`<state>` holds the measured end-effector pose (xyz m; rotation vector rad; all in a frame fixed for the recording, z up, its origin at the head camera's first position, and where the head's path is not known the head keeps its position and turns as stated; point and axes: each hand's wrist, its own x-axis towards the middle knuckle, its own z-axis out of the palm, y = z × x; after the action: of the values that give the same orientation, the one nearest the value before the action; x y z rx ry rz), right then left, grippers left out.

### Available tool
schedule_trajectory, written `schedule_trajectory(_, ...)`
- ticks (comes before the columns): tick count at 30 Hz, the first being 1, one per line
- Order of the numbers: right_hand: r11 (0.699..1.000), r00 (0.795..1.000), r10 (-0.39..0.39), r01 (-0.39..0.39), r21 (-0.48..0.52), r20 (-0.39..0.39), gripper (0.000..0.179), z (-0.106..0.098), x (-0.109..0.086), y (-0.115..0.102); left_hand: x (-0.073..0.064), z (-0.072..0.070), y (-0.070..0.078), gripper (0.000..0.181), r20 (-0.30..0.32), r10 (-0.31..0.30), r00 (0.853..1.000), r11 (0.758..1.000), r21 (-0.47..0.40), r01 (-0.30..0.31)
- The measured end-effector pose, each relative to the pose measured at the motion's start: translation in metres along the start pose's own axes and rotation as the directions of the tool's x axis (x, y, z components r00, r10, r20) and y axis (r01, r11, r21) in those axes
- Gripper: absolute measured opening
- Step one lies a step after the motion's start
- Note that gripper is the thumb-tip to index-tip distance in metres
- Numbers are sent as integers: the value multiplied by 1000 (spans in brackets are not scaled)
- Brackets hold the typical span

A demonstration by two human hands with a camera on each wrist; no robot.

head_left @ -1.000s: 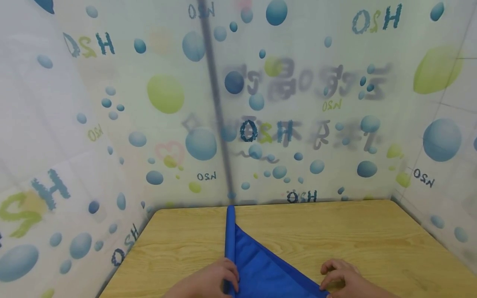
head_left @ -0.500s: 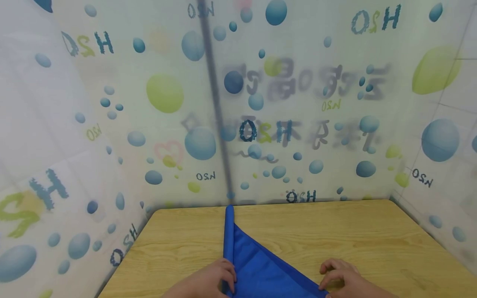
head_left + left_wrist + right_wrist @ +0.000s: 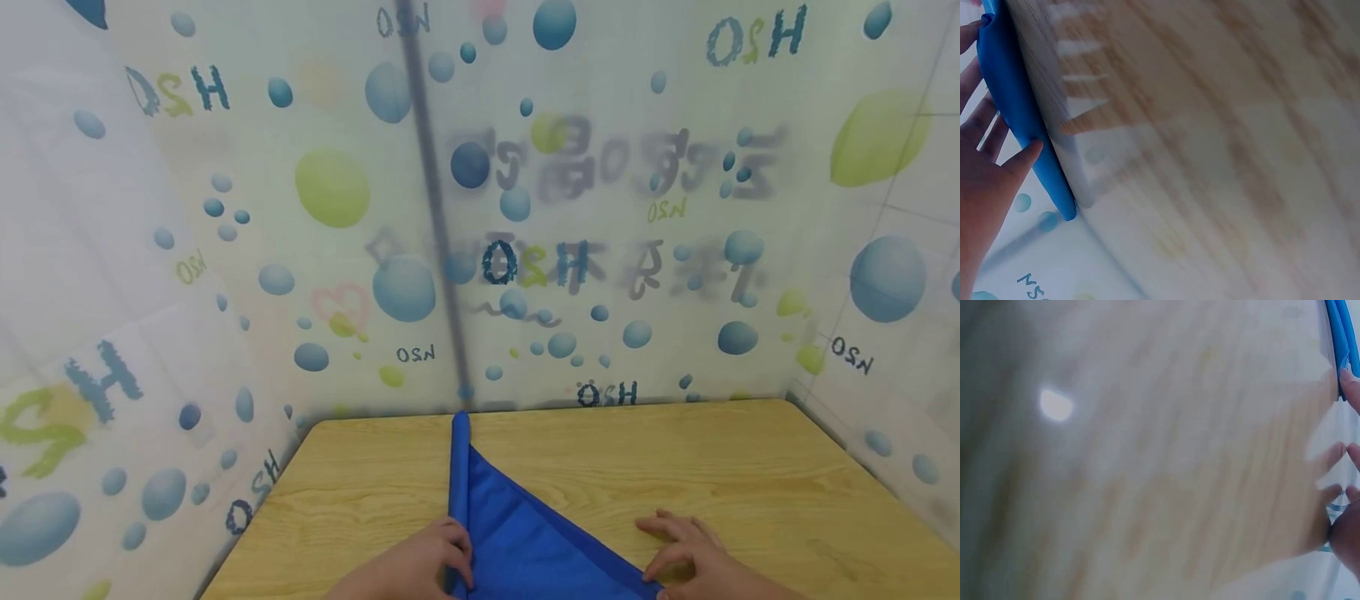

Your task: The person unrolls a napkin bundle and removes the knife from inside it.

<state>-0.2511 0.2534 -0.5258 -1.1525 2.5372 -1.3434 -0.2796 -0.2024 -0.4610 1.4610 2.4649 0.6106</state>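
Observation:
A blue cloth (image 3: 532, 537) lies on the wooden table, its left side gathered into a long narrow roll (image 3: 459, 467) that points away from me. My left hand (image 3: 423, 562) grips this roll near the bottom of the head view. In the left wrist view, the left thumb is on one side of the blue roll (image 3: 1016, 94) and the fingers are behind it. At the cloth's right corner, my right hand (image 3: 693, 554) pinches the edge between thumb and index finger, with other fingers raised. The cloth's near part falls below the head view.
The wooden table (image 3: 360, 475) extends to a back edge. Around it hangs a pale curtain (image 3: 600, 208) printed with blue and green drops and H2O lettering. Behind the curtain a dark vertical bar (image 3: 435, 192) shows through.
The upper fingers of my right hand have lifted and straightened a little, while its pinch stays at the cloth's corner. My left hand and the blue roll look nearly unchanged.

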Motion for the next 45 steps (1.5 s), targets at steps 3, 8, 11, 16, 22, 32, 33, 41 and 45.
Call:
schedule_trajectory(3,994,999,-47,46,103,16,23,-1,0,4,-1,-1,-1,21,-1,-5,1000,1000,-10,5)
schedule_trajectory(8,986,997,-24,13,165,67,25,-4,0,3,-3,-2,-2,20,-32,24,999,999,23,-23)
schedule_trajectory(11,983,997,-18,4,184,74,25,-5,0,3,-5,-2,-3,19,-50,35,998,999,28,-34)
schedule_trajectory(16,979,995,38,-54,199,88,23,-4,2,2,-11,-4,-6,20,-57,27,998,999,48,-25)
schedule_trajectory(22,973,988,121,-138,184,98,20,-5,2,-2,-14,-8,-7,22,-28,-1,1000,999,35,2)
schedule_trajectory(32,951,975,189,-212,224,117,17,-4,1,5,-26,-8,-14,17,-87,4,996,997,-72,-10)
schedule_trajectory(33,951,974,192,-214,224,116,17,-4,1,4,-27,-7,-15,16,-92,4,996,997,-80,-11)
schedule_trajectory(41,954,978,175,-196,226,111,18,-4,4,-5,-32,-7,-16,13,-102,-22,994,999,-40,18)
schedule_trajectory(45,959,980,166,-186,213,106,19,-4,4,-4,-35,-8,-12,21,-96,-57,994,998,-43,53)
